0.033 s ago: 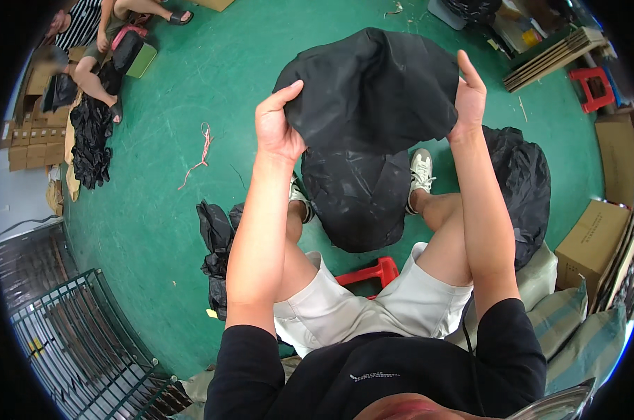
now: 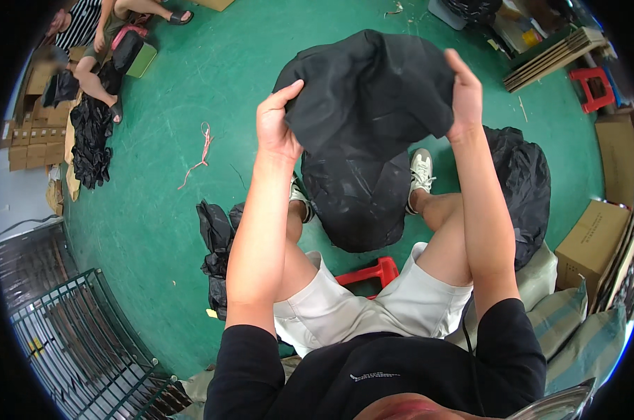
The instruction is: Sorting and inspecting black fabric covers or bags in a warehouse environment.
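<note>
A rounded piece of black cloth [image 2: 366, 91] is held up in front of me, and its exact kind I cannot tell. My left hand [image 2: 280, 126] grips its left edge, thumb on top and the other fingers hidden behind. At the opposite edge my right hand [image 2: 466, 98] holds the cloth, its thumb pointing up and its fingers mostly hidden. Below the raised cloth, a black cloth heap [image 2: 355, 203] lies on the floor between my shoes. The held cloth covers the far part of that heap.
Black bundles lie by my right leg [image 2: 520, 189] and left leg [image 2: 215, 238]. A red stool [image 2: 369, 274] shows between my thighs. Cardboard boxes [image 2: 593, 238] stand at right, a dark metal rack [image 2: 86, 336] at lower left. Another person [image 2: 93, 52] sits at far left.
My right hand has shifted slightly left, toward my left hand. The right side of the cloth has drawn in with it and its folds have changed. My left hand has hardly moved.
</note>
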A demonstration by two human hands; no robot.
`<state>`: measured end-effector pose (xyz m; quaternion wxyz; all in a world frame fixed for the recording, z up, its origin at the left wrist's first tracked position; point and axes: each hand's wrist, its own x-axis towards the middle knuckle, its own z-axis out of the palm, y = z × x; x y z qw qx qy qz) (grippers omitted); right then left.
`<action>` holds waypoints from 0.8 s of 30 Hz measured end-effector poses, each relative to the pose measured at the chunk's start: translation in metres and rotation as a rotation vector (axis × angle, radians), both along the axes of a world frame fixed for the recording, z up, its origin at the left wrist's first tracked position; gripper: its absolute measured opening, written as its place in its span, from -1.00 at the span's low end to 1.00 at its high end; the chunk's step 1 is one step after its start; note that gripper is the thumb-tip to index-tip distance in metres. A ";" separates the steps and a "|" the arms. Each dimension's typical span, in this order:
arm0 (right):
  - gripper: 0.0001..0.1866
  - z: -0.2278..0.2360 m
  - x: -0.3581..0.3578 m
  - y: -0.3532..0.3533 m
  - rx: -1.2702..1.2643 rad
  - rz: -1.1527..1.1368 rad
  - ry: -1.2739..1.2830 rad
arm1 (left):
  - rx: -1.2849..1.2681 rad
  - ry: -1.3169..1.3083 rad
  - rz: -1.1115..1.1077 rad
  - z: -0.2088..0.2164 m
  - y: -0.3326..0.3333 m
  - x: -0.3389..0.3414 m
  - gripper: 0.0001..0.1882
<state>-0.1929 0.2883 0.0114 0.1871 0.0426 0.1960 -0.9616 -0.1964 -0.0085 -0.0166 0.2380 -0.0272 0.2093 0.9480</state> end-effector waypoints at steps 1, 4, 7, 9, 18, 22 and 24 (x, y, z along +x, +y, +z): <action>-0.43 -0.002 -0.001 0.002 -0.005 0.064 0.007 | 0.050 0.046 -0.056 -0.011 -0.005 -0.004 -0.63; -0.40 -0.001 0.008 -0.009 -0.056 0.058 0.011 | -0.026 -0.026 0.090 -0.001 0.004 -0.001 -0.65; -0.49 0.014 0.013 -0.019 -0.019 -0.092 0.047 | 0.006 -0.063 0.099 0.002 0.006 -0.001 -0.65; -0.63 0.012 0.010 -0.020 0.242 0.060 -0.126 | 0.041 -0.030 0.085 0.002 0.008 0.000 -0.65; -0.80 0.004 0.010 -0.032 0.336 -0.035 -0.200 | -0.031 -0.124 0.155 0.000 0.018 0.000 -0.65; -0.81 -0.001 0.003 -0.036 0.386 -0.043 -0.293 | -0.235 -0.173 0.092 -0.010 0.018 -0.012 -0.67; -0.82 -0.005 -0.002 -0.036 0.390 -0.056 -0.307 | -0.348 -0.263 0.148 0.000 0.033 -0.011 -0.79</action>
